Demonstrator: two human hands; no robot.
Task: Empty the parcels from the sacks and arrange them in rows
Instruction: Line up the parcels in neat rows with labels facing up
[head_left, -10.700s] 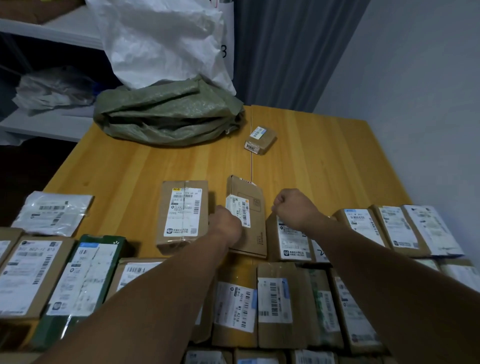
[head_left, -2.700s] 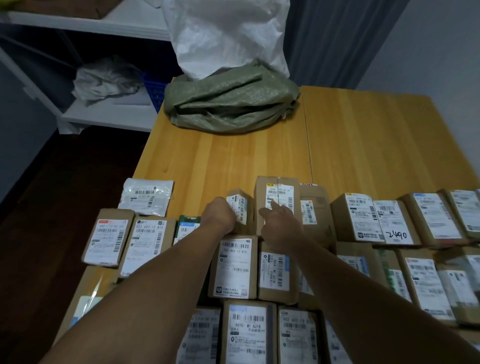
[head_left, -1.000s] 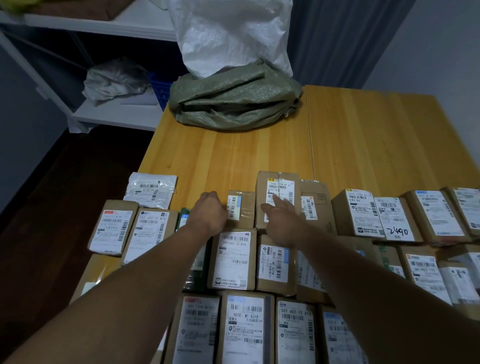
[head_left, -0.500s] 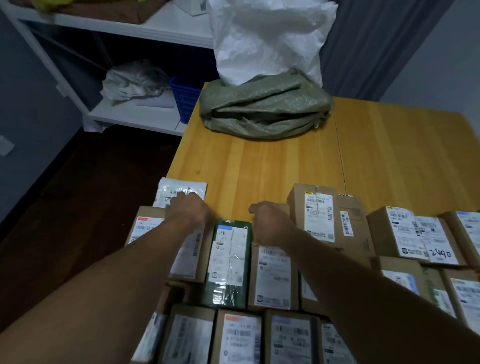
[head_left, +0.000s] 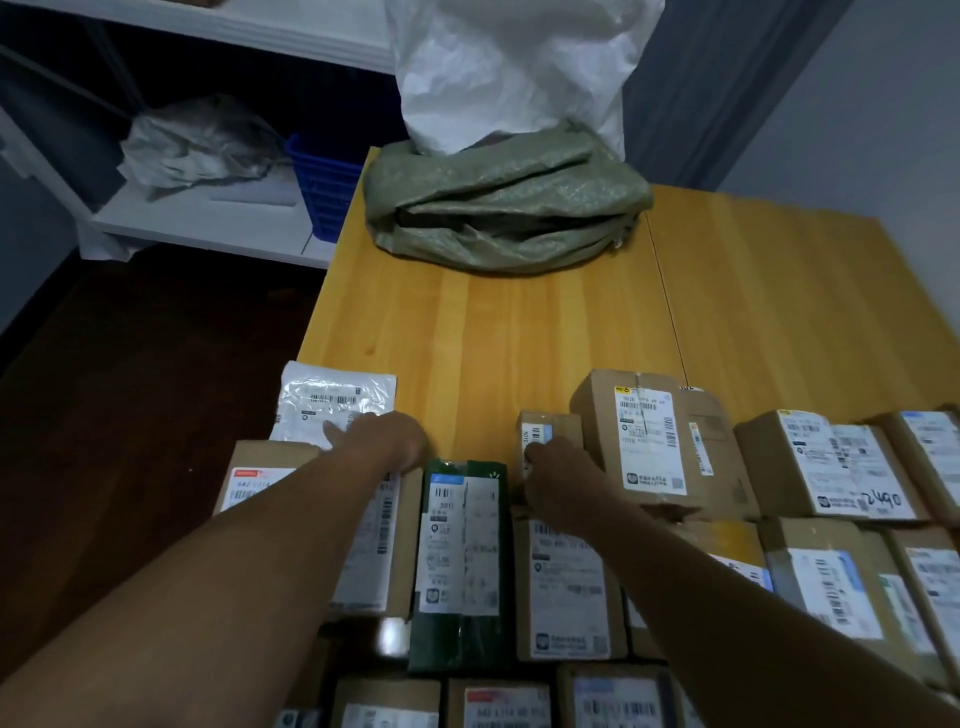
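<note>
Labelled cardboard parcels (head_left: 841, 462) lie in rows across the near half of the wooden table (head_left: 519, 332). My left hand (head_left: 384, 441) rests with curled fingers where a white plastic mailer (head_left: 332, 395) meets the far edge of a brown box (head_left: 374, 545); which of the two it grips is unclear. My right hand (head_left: 556, 478) is closed on the near end of a small brown box (head_left: 545, 431), which stands against a taller box (head_left: 639, 436). A dark green parcel (head_left: 462, 561) lies between my arms. A flattened green sack (head_left: 509, 208) lies at the table's far end, a white sack (head_left: 509, 67) behind it.
The table's left edge drops to dark floor (head_left: 130, 389) just beside the mailer. White shelves (head_left: 208, 223) beyond hold crumpled plastic (head_left: 192, 140) and a blue basket (head_left: 324, 192). Bare wood lies between the rows and the green sack. A grey wall runs on the right.
Both hands have shifted left from the middle boxes. My left hand now sits by the white mailer, and my right hand has drawn back, uncovering the small brown box's far end.
</note>
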